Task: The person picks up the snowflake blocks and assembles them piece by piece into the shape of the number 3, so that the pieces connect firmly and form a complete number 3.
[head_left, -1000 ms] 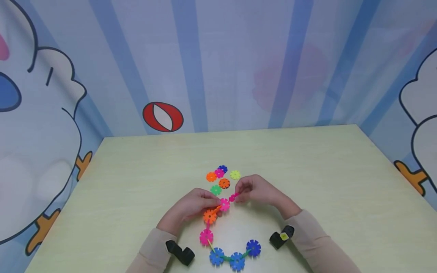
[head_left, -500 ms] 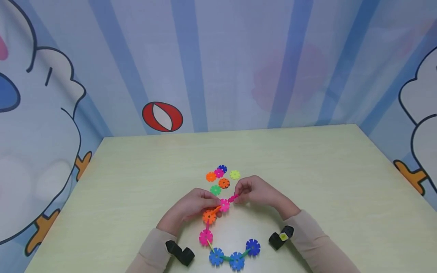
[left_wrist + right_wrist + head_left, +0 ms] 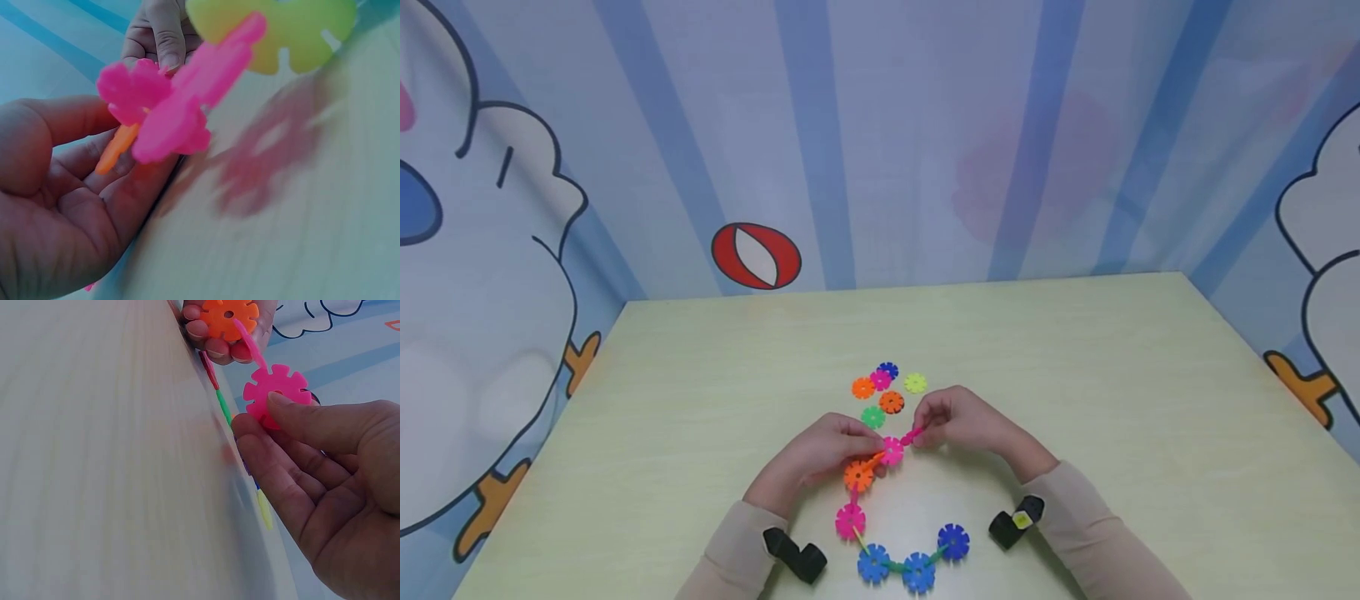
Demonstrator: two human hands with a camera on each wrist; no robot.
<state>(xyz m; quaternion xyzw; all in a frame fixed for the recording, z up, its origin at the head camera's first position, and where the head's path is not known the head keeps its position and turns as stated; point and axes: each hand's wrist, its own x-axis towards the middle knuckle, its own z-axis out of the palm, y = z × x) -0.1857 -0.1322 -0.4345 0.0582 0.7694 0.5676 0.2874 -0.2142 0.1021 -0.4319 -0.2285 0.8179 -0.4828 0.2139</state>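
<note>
My left hand [image 3: 831, 450] holds a pink snowflake disc [image 3: 892, 451] at the upper end of a linked chain. From there the chain curves through an orange disc [image 3: 859, 476] and a lower pink disc [image 3: 851, 522] to several blue discs [image 3: 918, 572] joined by green ones. Thumb and fingers of my right hand [image 3: 966, 423] pinch another pink notched disc [image 3: 278, 394], which stands edge-on against the pink disc at the left fingertips. In the left wrist view the pink discs [image 3: 169, 115] cross each other, with an orange edge [image 3: 117, 149] below them.
Loose snowflake discs lie just beyond the hands: green [image 3: 872, 417], orange [image 3: 892, 402], yellow [image 3: 915, 382], pink [image 3: 881, 380] and dark blue [image 3: 889, 370]. The pale wooden table [image 3: 700, 375] meets a printed cloth backdrop [image 3: 910, 150] behind.
The pink disc in my right hand has tilted slightly and lines up more with the pink disc in my left. Both hands stay almost in place, and the loose discs lie as before.
</note>
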